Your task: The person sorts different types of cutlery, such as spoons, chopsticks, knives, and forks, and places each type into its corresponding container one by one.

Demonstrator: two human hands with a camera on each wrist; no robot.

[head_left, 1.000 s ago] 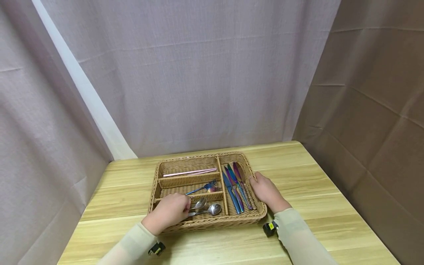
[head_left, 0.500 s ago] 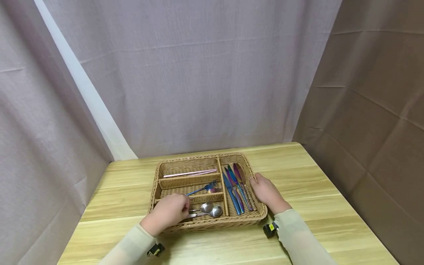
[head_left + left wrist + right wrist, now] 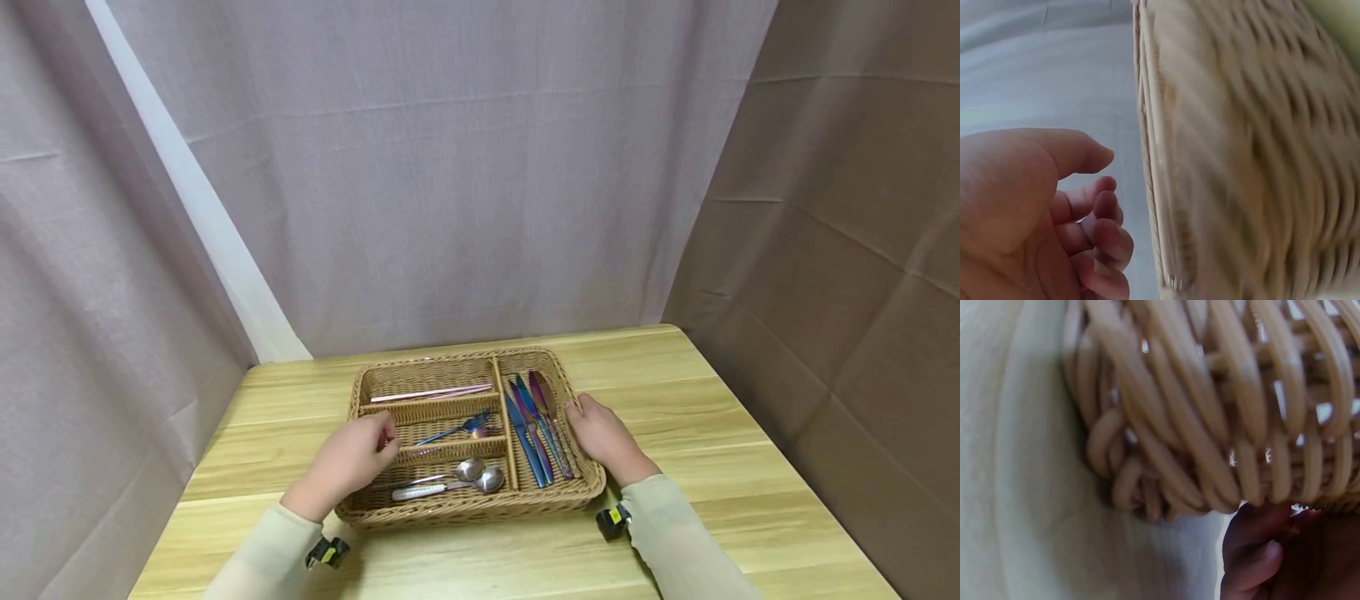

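A brown woven cutlery basket (image 3: 468,505) with dividers lies on the table. My left hand (image 3: 347,457) is over its left side, fingers loosely bent; the left wrist view shows the thumb and fingertips apart with nothing between them. In the front compartment lie two spoons, one with a white patterned handle (image 3: 418,492), their bowls side by side. A blue fork (image 3: 450,430) lies in the middle compartment, beside a purple-gold utensil end. At the right, my right hand (image 3: 604,433) grips the basket's side, thumb at the rim; the right wrist view shows fingers against the weave.
Pink chopsticks (image 3: 431,392) occupy the back compartment. Several knives (image 3: 528,437), blue and purple, lie lengthwise in the right compartment. The wooden table (image 3: 712,467) extends around the basket, with grey curtains (image 3: 450,183) behind and at the sides.
My left hand has let go of the white-handled spoon in the front compartment and moved up and left, uncovering its handle. My right hand has stayed on the basket.
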